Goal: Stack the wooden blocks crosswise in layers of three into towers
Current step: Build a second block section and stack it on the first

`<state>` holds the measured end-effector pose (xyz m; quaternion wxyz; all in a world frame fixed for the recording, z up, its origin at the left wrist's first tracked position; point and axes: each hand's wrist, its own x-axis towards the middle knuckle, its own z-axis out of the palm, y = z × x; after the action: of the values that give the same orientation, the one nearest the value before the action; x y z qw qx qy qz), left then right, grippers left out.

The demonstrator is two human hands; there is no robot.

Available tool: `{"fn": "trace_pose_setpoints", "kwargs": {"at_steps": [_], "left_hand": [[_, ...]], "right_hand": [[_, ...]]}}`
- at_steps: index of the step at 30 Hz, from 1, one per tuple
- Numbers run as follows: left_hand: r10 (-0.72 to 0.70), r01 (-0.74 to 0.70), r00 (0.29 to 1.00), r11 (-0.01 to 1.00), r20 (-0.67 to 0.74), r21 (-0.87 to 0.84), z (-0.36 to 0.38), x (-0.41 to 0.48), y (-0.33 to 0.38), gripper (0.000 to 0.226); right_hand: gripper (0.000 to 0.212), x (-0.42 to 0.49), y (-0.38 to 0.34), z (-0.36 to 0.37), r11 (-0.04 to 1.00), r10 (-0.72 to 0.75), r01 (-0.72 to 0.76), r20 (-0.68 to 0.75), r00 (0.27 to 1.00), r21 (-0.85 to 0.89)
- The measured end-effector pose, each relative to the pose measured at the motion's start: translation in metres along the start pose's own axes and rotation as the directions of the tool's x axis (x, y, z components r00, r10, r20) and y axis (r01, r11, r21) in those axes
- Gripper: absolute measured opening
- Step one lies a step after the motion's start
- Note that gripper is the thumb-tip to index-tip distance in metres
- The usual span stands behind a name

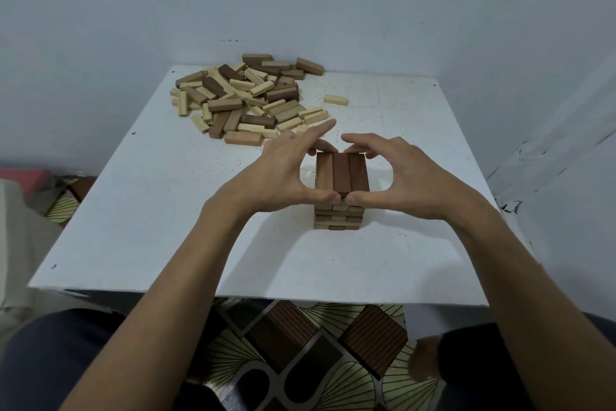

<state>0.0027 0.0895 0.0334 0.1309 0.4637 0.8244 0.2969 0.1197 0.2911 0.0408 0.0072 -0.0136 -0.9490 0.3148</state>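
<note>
3 blocks (342,177), seemingly flush, atop tower (337,215)

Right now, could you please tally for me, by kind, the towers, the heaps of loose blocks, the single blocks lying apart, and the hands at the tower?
Built tower: 1
Loose heap of blocks: 1
Lone single pale block lying apart from the heap: 1
Hands gripping the tower's top layer, left hand and right hand: 2
Total: 5

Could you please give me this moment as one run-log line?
left hand: pinches top layer | right hand: pinches top layer | tower: upright on table | loose blocks: piled far left
</note>
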Motion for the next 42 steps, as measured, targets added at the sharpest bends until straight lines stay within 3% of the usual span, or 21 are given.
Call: {"fn": "trace_pose_setpoints", "kwargs": {"at_steps": [6,10,13,19,26,30,42], "left_hand": [[0.010,-0.010,1.000,0.999,-0.013,-0.036,0.003,-0.002,-0.004,0.107],[-0.062,0.029,0.992,0.959,-0.109,-0.283,0.015,-0.010,-0.006,0.084],[-0.207,0.047,0.946,0.849,-0.250,-0.526,0.039,-0.013,0.001,0.056],[-0.465,0.032,0.842,0.548,-0.273,-0.836,0.081,-0.011,0.020,0.059],[-0.477,0.043,0.835,0.553,-0.275,-0.832,0.087,-0.009,0.036,0.034],[-0.484,0.071,0.831,0.584,-0.276,-0.809,0.089,-0.009,0.032,0.052],[-0.454,0.060,0.845,0.605,-0.282,-0.794,0.092,-0.009,0.028,0.068]], "right_hand": [[0.082,-0.004,0.001,0.005,1.000,-0.017,0.017,-0.028,0.999,0.015],[0.071,-0.013,0.004,0.020,0.953,0.069,-0.020,-0.150,0.986,0.302],[0.064,-0.018,-0.002,0.043,0.817,0.215,-0.034,-0.249,0.944,0.576],[0.079,-0.009,-0.008,0.082,0.666,0.365,-0.020,-0.302,0.881,0.745],[0.086,-0.005,-0.018,0.095,0.606,0.378,0.017,-0.307,0.873,0.795],[0.086,-0.005,-0.020,0.099,0.596,0.377,0.015,-0.297,0.877,0.803],[0.084,-0.005,-0.019,0.101,0.597,0.377,0.019,-0.301,0.876,0.802]]}}
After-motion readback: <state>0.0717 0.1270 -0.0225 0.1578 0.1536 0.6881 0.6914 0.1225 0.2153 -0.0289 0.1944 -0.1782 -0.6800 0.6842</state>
